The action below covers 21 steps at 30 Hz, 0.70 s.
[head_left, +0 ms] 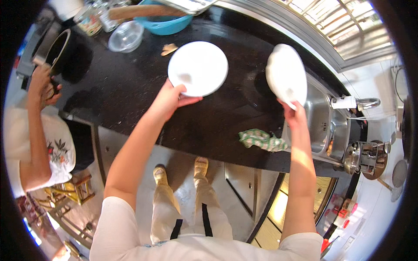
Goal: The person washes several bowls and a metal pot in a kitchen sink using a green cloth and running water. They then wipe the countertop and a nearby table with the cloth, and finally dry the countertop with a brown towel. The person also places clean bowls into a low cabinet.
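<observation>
You are standing at a glossy black stone counter (130,87) beside a steel sink (324,117); your left hand (167,99) is gripping a round white plate (198,67) lying flat; your right hand (294,114) is grasping a second white plate (286,74), tilted.

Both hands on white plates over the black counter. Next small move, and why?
Probably lower the right hand so its tilted plate, raised near the sink, comes to rest on bare black counter. The left hand grips the flat plate already lying there, and open space shows between the two.
</observation>
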Motion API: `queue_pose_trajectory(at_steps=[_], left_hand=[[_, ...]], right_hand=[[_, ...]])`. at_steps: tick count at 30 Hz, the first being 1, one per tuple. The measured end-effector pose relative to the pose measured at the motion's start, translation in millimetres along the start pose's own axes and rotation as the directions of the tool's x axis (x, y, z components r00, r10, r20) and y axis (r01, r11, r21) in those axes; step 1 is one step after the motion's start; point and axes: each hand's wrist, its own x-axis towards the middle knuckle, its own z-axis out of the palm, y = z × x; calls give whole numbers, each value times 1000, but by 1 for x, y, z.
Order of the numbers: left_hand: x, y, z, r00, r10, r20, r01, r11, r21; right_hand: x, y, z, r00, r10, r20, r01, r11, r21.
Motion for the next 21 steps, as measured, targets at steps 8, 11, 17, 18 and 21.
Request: queue_pose_trajectory(at_steps=[8, 11, 17, 18, 21], left_hand=[[-203, -36, -102, 945, -320, 69, 325, 942, -82], [-269, -73, -148, 893, -442, 87, 448, 890, -79], [-306, -163, -215, 837, -547, 3, 546, 837, -39], [-301, -191, -228, 846, -533, -22, 530, 845, -69], [-260, -297, -269, 901, -327, -285, 326, 944, -54]], right_hand=[[-205, -18, -82, 946, 109, 304, -312, 550, 775], [-306, -5, -69, 985, 132, 107, -164, 904, 395], [-417, 55, 0, 865, 243, -440, -436, 799, -415], [-417, 73, -1, 838, 362, -408, -536, 688, -489], [-417, 150, -11, 829, 448, -334, -557, 618, -554]])
